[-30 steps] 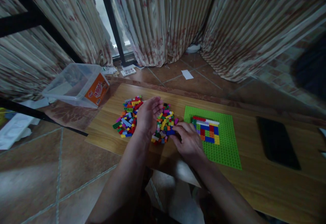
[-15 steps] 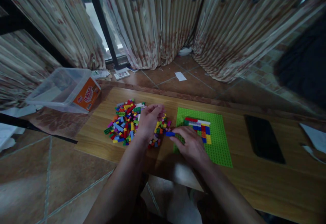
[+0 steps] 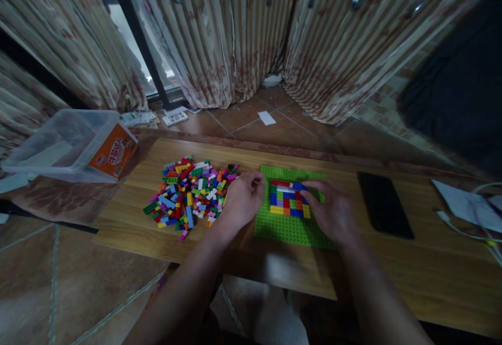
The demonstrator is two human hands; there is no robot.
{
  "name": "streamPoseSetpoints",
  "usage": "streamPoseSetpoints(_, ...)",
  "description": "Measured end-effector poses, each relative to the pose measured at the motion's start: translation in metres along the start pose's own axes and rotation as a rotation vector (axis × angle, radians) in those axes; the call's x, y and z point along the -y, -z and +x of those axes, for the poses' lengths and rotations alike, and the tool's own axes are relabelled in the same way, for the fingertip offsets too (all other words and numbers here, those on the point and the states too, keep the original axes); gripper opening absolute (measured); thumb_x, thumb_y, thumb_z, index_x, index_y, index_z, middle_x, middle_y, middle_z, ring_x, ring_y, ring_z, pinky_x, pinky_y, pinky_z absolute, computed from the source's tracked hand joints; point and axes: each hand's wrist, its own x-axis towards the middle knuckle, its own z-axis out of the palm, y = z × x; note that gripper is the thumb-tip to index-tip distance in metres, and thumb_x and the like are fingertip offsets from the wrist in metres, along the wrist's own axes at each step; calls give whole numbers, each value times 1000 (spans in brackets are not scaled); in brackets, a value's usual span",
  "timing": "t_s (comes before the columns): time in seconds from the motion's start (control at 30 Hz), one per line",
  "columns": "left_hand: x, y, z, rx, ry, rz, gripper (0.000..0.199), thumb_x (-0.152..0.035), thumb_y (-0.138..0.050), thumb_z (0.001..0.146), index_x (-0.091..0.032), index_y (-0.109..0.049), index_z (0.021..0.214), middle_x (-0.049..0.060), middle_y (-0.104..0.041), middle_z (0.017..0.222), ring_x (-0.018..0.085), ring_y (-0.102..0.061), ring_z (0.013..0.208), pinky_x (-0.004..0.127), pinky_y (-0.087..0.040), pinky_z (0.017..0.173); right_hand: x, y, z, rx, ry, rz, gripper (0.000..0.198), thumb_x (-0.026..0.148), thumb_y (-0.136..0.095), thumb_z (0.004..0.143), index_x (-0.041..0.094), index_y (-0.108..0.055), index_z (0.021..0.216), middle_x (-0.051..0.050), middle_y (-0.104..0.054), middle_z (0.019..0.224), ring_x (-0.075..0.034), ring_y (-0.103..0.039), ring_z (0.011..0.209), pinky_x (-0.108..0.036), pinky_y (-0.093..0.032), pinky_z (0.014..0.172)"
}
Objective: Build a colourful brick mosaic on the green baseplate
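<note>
A green studded baseplate (image 3: 290, 235) lies on the table, bearing a flat block of red, white, blue, yellow and orange toy bricks (image 3: 288, 204). My right hand (image 3: 333, 206) pinches a blue brick (image 3: 298, 186) between thumb and fingertips at the block's far right corner; whether it is pressed down I cannot tell. Beside the plate's left edge is my left hand (image 3: 243, 198), its fingers curled together. Anything inside them is too small or hidden to make out. To its left spreads a pile of loose toy bricks (image 3: 189, 196), partly covered by that hand.
The wooden table (image 3: 133, 230) carries a black phone-like slab (image 3: 384, 204) right of the plate, with a white sheet (image 3: 465, 204) and cables farther right. On the floor at left stands a clear plastic bin (image 3: 78, 146) with an orange label. Curtains (image 3: 219, 47) hang beyond the table.
My right hand has carried the blue brick from beside the pile to the block's far right corner. My left hand has moved right, off the pile to the plate's edge. The view has shifted.
</note>
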Motion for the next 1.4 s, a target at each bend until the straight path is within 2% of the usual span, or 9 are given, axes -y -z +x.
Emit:
streamPoseSetpoints(0.17,-1,-8,7,-15,-90,179,21,-18,-54,89,-15,-69,104,9,-72,102,22,-66,98,35,-52,91,0,-11,4,35,19,1,19,37,-62,88,25,-75,95,-9,-63,118,-29,-56,114,-51,-45,100)
streamPoseSetpoints(0.3,-1,-17,16,18,-157,242,25,-17,-54,89,-16,-69,110,9,-72,111,25,-63,107,40,-49,100,2,-21,6,49,-10,5,16,32,-63,86,25,-75,94,-9,-61,120,-30,-53,117,-51,-43,103)
streamPoseSetpoints(0.53,-2,-32,24,85,-153,207,28,-18,-55,90,-19,-70,113,6,-73,111,23,-62,110,38,-50,101,3,-19,8,11,-111,60,21,32,-66,81,23,-73,98,-10,-62,118,-29,-55,116,-49,-43,103)
streamPoseSetpoints(0.67,-5,-35,26,108,-128,198,28,-18,-55,90,-18,-70,114,7,-73,114,24,-63,109,38,-49,101,0,-14,11,2,-146,91,28,40,-61,84,22,-71,104,-11,-64,116,-28,-57,113,-50,-43,102)
streamPoseSetpoints(0.8,-6,-39,27,129,-131,209,25,-19,-56,89,-19,-72,109,6,-74,108,24,-63,107,38,-50,100,-2,-18,13,37,-175,66,33,44,-57,87,20,-71,106,-12,-66,113,-28,-58,111,-50,-44,100)
streamPoseSetpoints(1.1,-2,-45,30,123,-185,200,19,-19,-56,89,-22,-75,91,5,-75,93,21,-64,95,36,-50,95,-1,-27,14,67,-231,21,29,45,-57,87,24,-74,100,-10,-68,113,-27,-57,113,-51,-41,101)
streamPoseSetpoints(1.4,-2,-47,30,127,-185,205,27,-12,-49,90,-19,-74,92,6,-74,97,22,-63,100,36,-50,96,-1,-30,15,34,-260,57,23,41,-62,85,25,-76,95,-10,-68,113,-28,-57,113,-51,-41,101)
